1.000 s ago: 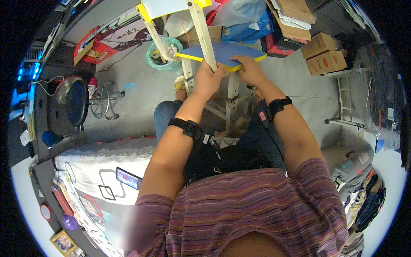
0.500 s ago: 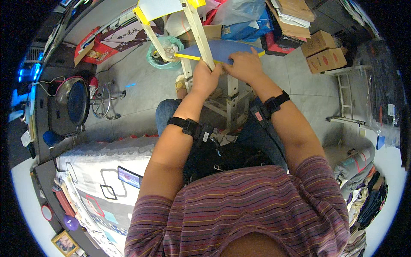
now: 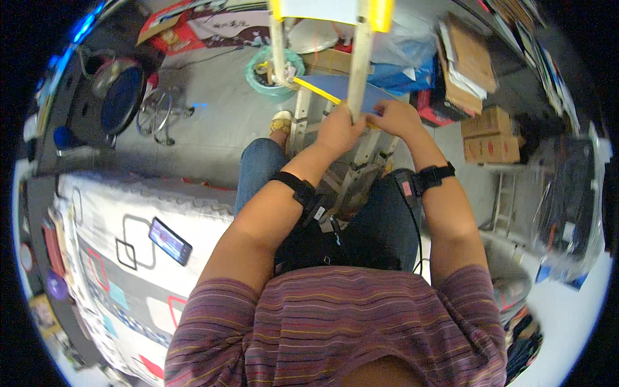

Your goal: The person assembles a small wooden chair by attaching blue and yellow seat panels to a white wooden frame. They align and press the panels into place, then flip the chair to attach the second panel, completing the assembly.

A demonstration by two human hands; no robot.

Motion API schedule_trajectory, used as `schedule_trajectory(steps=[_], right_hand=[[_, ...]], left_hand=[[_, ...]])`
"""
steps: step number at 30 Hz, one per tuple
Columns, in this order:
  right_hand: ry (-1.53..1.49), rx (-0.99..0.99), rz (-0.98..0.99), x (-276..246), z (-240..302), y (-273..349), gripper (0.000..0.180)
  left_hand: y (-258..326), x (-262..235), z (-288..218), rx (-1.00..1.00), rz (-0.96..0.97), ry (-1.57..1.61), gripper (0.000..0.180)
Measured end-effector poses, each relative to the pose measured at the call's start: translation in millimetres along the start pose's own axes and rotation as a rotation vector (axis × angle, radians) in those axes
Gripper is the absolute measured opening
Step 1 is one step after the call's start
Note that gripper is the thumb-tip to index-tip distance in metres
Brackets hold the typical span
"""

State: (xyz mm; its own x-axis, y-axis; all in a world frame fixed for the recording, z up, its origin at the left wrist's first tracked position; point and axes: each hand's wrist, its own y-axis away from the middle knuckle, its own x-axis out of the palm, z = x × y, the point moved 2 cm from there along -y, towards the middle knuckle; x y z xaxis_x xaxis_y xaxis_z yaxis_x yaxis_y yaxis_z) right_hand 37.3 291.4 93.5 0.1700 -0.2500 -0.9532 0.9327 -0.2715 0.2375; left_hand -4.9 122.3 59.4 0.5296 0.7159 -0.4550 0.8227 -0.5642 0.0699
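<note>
Wooden frame (image 3: 358,71) stands upright over your knees, top cut off by picture edge. Likely light, stiff, top-heavy; hold upright low, where left hand (image 3: 336,132) is closed round it. Blue board (image 3: 348,91) with yellow edge crosses behind upright: thin, probably flexes. Right hand (image 3: 394,117) rests on board edge; can't tell grip, fingers hidden.

- Even daylight-ish lighting on my feed, soft shadows only.
- Heavy fisheye bending near the rim, black corners.
- Right edge smeared with motion blur; centre reasonably sharp.
</note>
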Motion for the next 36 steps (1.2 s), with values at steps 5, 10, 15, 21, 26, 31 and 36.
schedule_trajectory(steps=[5,10,15,21,26,31,36], right_hand=[[0.144,-0.006,0.142,5,14,-20,0.045],[0.200,-0.153,0.158,13,13,-49,0.038],[0.148,-0.195,0.172,26,24,-76,0.063],[0.423,-0.367,0.261,22,60,-98,0.076],[0.287,-0.304,0.303,28,56,-112,0.070],[0.377,-0.223,0.509,35,21,-113,0.065],[-0.088,-0.310,0.412,28,-17,-65,0.057]], left_hand=[[3,-3,-2,0.006,-0.041,0.004,0.042],[5,2,0,0.050,-0.030,0.112,0.033],[8,6,1,0.040,-0.064,0.127,0.030],[9,2,-1,0.132,-0.087,0.121,0.028],[6,3,0,0.052,-0.037,0.126,0.030],[4,0,1,0.016,-0.048,0.130,0.035],[5,-1,0,0.032,0.018,0.076,0.044]])
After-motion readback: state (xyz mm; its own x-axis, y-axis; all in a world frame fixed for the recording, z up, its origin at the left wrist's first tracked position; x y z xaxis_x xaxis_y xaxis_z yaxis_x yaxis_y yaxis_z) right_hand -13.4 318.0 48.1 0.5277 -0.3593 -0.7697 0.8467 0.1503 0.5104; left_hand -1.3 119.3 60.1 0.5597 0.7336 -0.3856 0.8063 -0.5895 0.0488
